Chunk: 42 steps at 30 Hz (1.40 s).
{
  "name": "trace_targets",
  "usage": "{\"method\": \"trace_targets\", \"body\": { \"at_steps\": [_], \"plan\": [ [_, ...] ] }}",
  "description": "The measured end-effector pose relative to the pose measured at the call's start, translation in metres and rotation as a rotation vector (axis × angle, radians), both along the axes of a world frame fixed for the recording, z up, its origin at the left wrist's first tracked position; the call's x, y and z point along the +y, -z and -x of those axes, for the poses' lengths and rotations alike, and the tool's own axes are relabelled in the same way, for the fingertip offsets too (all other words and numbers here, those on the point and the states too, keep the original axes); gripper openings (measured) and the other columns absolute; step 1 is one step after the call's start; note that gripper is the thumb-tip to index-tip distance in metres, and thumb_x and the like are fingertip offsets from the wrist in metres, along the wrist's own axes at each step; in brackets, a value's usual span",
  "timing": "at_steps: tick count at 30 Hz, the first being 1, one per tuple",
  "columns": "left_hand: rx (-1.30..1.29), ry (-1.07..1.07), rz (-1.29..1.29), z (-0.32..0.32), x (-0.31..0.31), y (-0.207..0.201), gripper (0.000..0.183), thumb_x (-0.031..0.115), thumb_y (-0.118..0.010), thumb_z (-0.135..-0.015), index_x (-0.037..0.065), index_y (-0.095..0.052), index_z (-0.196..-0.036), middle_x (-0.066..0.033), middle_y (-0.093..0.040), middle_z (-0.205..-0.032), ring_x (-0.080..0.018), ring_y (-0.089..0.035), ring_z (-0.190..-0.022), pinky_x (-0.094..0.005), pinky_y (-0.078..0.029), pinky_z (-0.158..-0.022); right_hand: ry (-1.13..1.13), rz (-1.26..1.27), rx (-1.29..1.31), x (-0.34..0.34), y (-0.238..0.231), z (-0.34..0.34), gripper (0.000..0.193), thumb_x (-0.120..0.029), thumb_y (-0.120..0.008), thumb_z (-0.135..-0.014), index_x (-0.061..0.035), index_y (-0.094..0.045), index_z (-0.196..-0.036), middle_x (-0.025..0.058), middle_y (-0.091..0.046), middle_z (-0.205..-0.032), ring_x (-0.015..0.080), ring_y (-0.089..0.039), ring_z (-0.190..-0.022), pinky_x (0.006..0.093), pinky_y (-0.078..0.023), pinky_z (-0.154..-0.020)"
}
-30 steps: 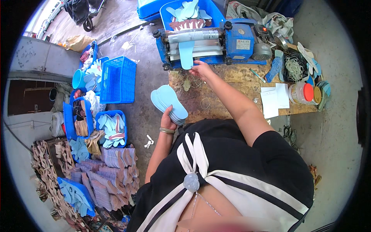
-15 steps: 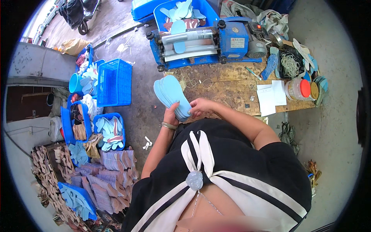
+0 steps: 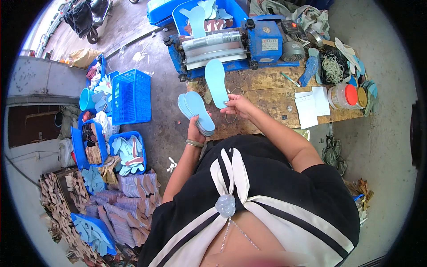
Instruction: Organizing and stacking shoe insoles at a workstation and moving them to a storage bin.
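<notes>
My left hand (image 3: 196,129) grips a stack of light blue insoles (image 3: 194,108), fanned out a little at the toe ends. In my right hand (image 3: 235,105) is a single light blue insole (image 3: 216,83), pinched at its heel end and pointing up toward the rollers. That toe end lies just in front of the blue roller machine (image 3: 213,50). Another insole (image 3: 197,21) stands up at the far side of the rollers, against a blue bin (image 3: 241,12) of blue and reddish-brown insoles.
The machine sits on a worn wooden table (image 3: 262,100) with white papers (image 3: 306,111), a red-lidded jar (image 3: 342,96) and a string bundle (image 3: 332,67). To the left are a blue basket (image 3: 131,97), bins of insoles (image 3: 129,153) and stacked insoles (image 3: 129,204) on the floor.
My right hand has drawn one insole off the stack and moved it up and right toward the rollers. The insole in the rollers has moved to their far side. My left hand keeps the stack.
</notes>
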<state>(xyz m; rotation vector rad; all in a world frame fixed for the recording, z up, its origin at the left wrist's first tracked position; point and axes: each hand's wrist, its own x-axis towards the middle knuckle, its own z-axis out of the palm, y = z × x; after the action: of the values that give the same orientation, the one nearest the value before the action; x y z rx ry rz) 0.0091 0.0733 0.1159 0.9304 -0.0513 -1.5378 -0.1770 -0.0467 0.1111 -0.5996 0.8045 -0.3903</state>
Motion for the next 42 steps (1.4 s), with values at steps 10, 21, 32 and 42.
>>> {"method": "trace_targets", "body": {
  "at_steps": [10, 21, 32, 42],
  "plan": [
    [-0.01, 0.001, -0.068, -0.008, 0.011, 0.009, 0.042, 0.017, -0.045, -0.08, -0.005, -0.04, -0.116, -0.019, -0.056, -0.105, -0.0301, -0.057, -0.092, -0.041, -0.047, -0.081, -0.022, 0.004, 0.015, 0.001, -0.003, -0.011, 0.033, -0.003, -0.046, -0.084, -0.0059, -0.047, -0.117, 0.0081, -0.059, -0.102, 0.0181, -0.064, -0.078, 0.0212, -0.053, -0.057],
    [-0.017, -0.102, -0.14, -0.013, 0.018, 0.022, 0.037, 0.013, -0.053, -0.079, -0.002, -0.044, -0.112, -0.0124, -0.056, -0.1, -0.0284, -0.058, -0.089, -0.0414, -0.048, -0.08, 0.011, -0.009, -0.026, -0.016, 0.002, -0.021, 0.029, -0.004, -0.047, -0.085, -0.0038, -0.047, -0.113, 0.0088, -0.06, -0.099, 0.0173, -0.064, -0.078, 0.0214, -0.053, -0.057],
    [0.036, -0.054, -0.135, -0.01, 0.022, 0.019, 0.041, 0.015, -0.055, -0.08, 0.001, -0.043, -0.116, -0.0123, -0.056, -0.104, -0.0297, -0.057, -0.092, -0.0446, -0.047, -0.082, 0.13, 0.072, -0.032, -0.08, 0.012, -0.052, 0.032, 0.0, -0.047, -0.083, -0.0015, -0.043, -0.115, 0.0124, -0.059, -0.098, 0.0182, -0.063, -0.077, 0.021, -0.052, -0.056],
    [-0.01, -0.028, -0.091, -0.007, 0.022, 0.025, 0.043, 0.012, -0.056, -0.079, 0.002, -0.041, -0.118, -0.0121, -0.055, -0.104, -0.0292, -0.057, -0.093, -0.0437, -0.047, -0.082, -0.213, 0.031, 0.183, -0.012, 0.06, -0.022, 0.037, -0.013, -0.054, -0.083, -0.0054, -0.045, -0.118, 0.0092, -0.06, -0.097, 0.0166, -0.062, -0.08, 0.0249, -0.051, -0.06]
  ]
}}
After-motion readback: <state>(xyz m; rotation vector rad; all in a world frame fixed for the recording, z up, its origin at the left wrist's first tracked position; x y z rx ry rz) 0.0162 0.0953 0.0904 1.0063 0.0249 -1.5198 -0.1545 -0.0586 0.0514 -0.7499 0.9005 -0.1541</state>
